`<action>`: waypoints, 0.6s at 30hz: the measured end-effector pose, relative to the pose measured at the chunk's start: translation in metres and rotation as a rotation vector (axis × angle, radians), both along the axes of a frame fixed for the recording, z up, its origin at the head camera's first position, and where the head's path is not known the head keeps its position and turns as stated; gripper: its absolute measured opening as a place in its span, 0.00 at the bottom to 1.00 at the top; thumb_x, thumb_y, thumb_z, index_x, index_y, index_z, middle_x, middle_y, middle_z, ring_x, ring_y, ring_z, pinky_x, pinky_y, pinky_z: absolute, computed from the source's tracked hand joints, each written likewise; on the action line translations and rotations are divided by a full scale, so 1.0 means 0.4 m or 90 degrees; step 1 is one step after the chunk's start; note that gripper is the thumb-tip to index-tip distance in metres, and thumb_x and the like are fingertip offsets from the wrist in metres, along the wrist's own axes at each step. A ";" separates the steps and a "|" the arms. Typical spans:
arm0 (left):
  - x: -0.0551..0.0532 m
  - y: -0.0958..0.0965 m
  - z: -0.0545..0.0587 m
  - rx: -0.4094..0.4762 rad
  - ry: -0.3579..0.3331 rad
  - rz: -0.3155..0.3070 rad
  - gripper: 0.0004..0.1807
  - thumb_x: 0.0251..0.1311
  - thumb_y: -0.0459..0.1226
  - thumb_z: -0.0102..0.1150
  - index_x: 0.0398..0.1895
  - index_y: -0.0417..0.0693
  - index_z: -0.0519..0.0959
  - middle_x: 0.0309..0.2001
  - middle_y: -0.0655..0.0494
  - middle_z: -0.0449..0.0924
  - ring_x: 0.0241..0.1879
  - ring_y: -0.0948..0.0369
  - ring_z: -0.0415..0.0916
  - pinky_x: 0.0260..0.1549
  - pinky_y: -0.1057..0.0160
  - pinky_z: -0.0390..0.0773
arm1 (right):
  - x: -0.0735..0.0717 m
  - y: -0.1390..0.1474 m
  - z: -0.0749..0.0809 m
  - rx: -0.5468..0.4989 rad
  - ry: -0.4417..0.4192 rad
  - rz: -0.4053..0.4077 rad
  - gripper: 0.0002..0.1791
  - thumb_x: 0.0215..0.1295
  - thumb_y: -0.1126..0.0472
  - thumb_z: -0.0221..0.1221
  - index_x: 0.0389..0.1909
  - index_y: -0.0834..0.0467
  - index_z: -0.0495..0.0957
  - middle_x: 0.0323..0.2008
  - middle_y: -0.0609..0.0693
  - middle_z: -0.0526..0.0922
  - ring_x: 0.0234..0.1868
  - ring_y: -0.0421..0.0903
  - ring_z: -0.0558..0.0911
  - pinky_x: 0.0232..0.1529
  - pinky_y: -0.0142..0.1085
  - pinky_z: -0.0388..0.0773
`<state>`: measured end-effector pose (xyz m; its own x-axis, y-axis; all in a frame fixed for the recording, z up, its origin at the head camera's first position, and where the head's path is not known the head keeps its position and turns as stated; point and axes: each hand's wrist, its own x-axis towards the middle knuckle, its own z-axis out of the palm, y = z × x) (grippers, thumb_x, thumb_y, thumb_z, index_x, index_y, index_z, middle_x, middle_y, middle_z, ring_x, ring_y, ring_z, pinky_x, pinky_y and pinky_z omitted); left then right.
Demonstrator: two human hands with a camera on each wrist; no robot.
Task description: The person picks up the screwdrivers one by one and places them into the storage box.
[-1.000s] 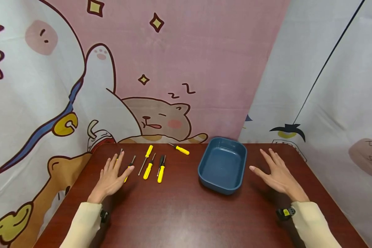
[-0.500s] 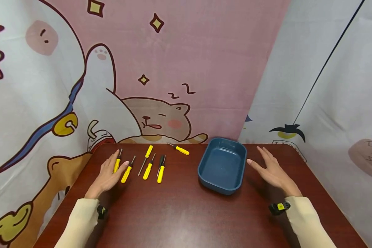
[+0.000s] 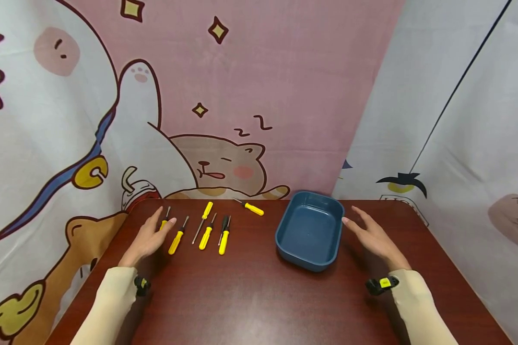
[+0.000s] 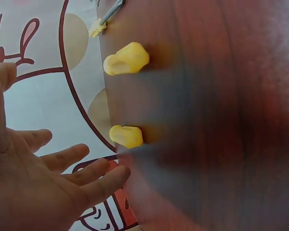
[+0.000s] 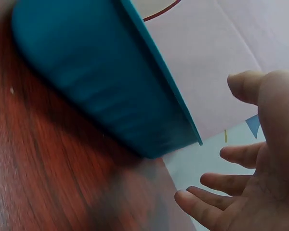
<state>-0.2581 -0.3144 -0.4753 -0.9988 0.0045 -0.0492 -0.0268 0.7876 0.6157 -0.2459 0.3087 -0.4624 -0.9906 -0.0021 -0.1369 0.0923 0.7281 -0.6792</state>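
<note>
On my feed, the left hand (image 3: 145, 240) and right hand (image 3: 376, 241) have fingers extended, gripping nothing. The blue box (image 3: 304, 261), right of centre, looks light, stiff and smooth; I'd take its side walls. The leftmost screwdriver (image 3: 164, 222), left of centre beside the left hand, should be rigid, best pinched by its handle. More screwdrivers (image 3: 206, 238) lie near on the table (image 3: 241, 297); patterned cloth (image 3: 293, 86) may block reach behind.

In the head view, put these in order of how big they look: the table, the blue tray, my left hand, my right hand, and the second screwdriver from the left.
Largest to smallest:
Table
Blue tray
Left hand and right hand: too alike to rank
Second screwdriver from the left
</note>
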 end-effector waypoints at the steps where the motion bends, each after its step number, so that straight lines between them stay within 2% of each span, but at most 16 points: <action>1: -0.003 0.000 0.001 0.003 0.002 -0.002 0.52 0.72 0.66 0.42 0.84 0.45 0.38 0.80 0.28 0.42 0.77 0.28 0.43 0.70 0.23 0.48 | 0.000 -0.002 0.001 -0.006 -0.003 -0.005 0.53 0.70 0.24 0.43 0.84 0.51 0.40 0.80 0.68 0.48 0.78 0.74 0.52 0.68 0.77 0.54; 3: -0.012 -0.002 0.003 0.009 0.009 -0.005 0.51 0.73 0.64 0.43 0.83 0.42 0.40 0.79 0.27 0.46 0.76 0.29 0.48 0.70 0.26 0.52 | -0.003 -0.006 0.001 -0.015 -0.003 -0.010 0.52 0.71 0.25 0.43 0.84 0.52 0.42 0.80 0.68 0.50 0.77 0.74 0.55 0.68 0.75 0.56; 9: -0.029 -0.006 0.004 0.021 -0.006 0.012 0.50 0.74 0.63 0.44 0.83 0.40 0.41 0.75 0.24 0.53 0.72 0.30 0.59 0.68 0.29 0.63 | -0.014 -0.010 -0.012 -0.060 -0.005 -0.017 0.51 0.71 0.25 0.44 0.83 0.52 0.45 0.79 0.67 0.54 0.66 0.68 0.76 0.66 0.68 0.69; 13: -0.038 -0.008 0.003 0.020 -0.018 0.019 0.49 0.74 0.60 0.47 0.82 0.37 0.44 0.74 0.24 0.55 0.71 0.30 0.61 0.67 0.30 0.66 | -0.021 -0.013 -0.023 -0.087 -0.003 -0.027 0.51 0.71 0.26 0.46 0.83 0.53 0.46 0.79 0.67 0.56 0.63 0.66 0.80 0.68 0.66 0.68; 18: -0.049 -0.014 -0.003 -0.008 -0.019 0.009 0.44 0.75 0.55 0.51 0.79 0.32 0.52 0.69 0.23 0.62 0.66 0.31 0.66 0.63 0.31 0.71 | -0.025 -0.018 -0.032 -0.116 0.003 -0.041 0.48 0.74 0.31 0.48 0.83 0.56 0.48 0.76 0.67 0.62 0.60 0.63 0.83 0.68 0.62 0.70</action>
